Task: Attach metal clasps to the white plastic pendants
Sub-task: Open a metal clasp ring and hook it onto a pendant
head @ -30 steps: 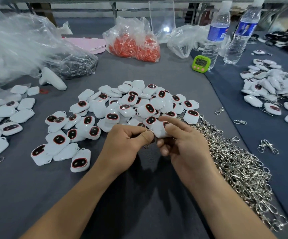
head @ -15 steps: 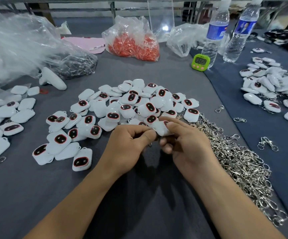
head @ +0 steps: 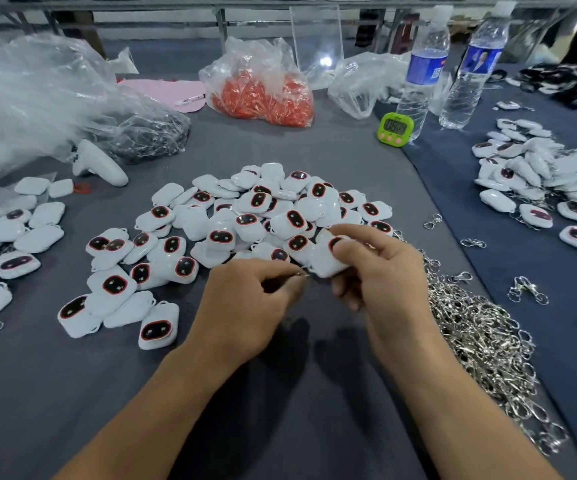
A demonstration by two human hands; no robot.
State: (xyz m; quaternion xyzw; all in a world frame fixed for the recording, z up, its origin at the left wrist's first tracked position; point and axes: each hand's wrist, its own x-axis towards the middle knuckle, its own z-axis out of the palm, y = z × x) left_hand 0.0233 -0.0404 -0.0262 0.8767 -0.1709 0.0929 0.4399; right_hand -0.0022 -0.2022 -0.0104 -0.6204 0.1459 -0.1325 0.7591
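White pendant (head: 325, 265) in right hand (head: 384, 277), clasp (head: 303, 274) in left hand (head: 249, 310)

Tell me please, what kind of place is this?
Probably a small assembly workshop for hand piecework. The table holds a big pile of white pendants, a heap of metal clasps and bags of parts, and a timer stands nearby.

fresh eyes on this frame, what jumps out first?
Dead centre, the right hand holds a white pendant while the left hand pinches a metal clasp against its edge. Just behind them sprawls the pile of pendants, and a shiny heap of clasps runs down the right. The bag of orange pieces at the far side is the loudest colour.
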